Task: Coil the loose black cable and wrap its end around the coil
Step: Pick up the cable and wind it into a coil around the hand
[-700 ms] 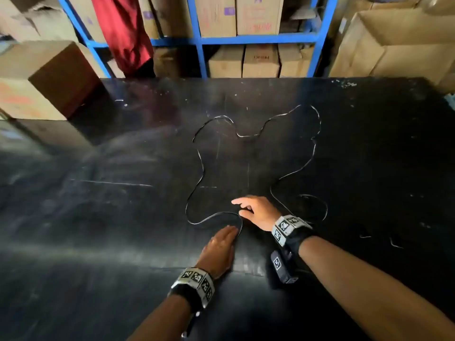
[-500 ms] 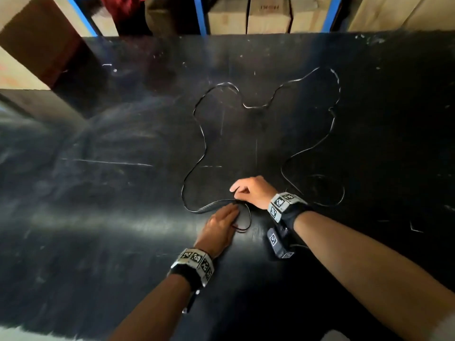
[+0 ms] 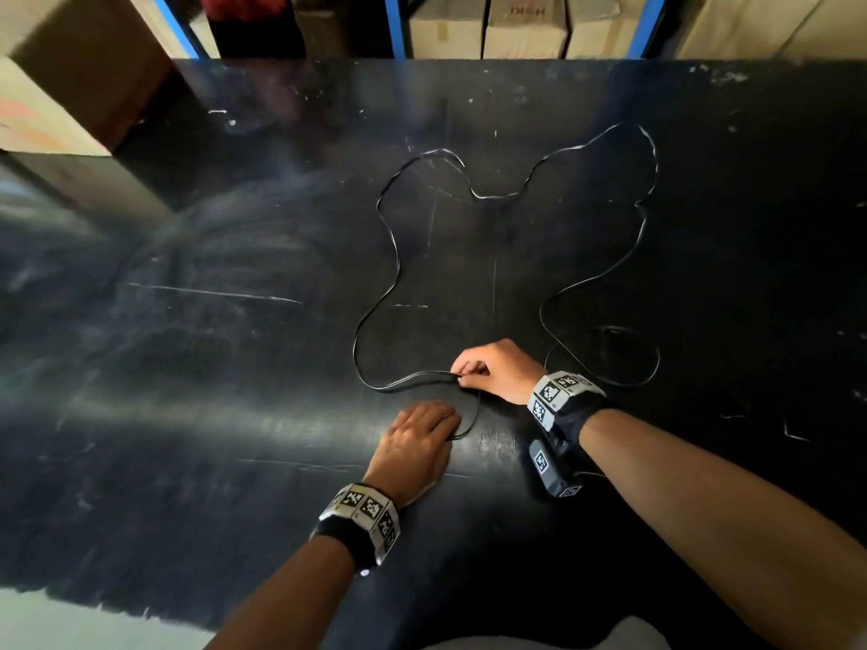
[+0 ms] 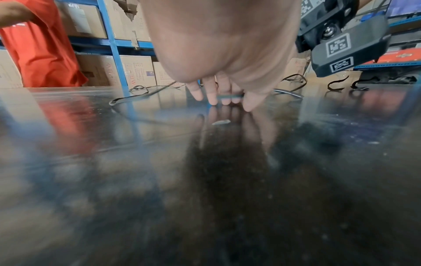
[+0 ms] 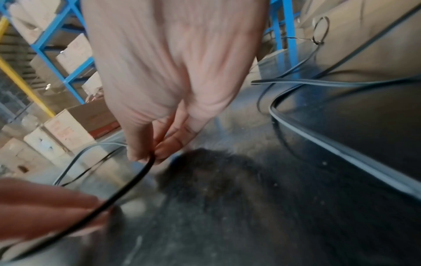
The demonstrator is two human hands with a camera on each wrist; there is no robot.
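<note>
A thin black cable sprawls in wide wavy loops over the black table and ends in a small ring to the right. My right hand pinches the cable between thumb and fingers where a near strand turns; the right wrist view shows the cable running out of that pinch. Just nearer me, my left hand lies flat with straight fingers pressing the table, a short stretch of cable under them. The small loop between both hands is partly hidden.
A cardboard box stands on the table's far left corner. Blue shelving with cartons runs behind the table. A person in red stands beyond the far edge. Short cable scraps lie at the right. The table's front edge is at lower left.
My right hand went from open fingers above the cable to a pinch on it. My left hand slid forward onto the near loop. The head view tilted downwards.
</note>
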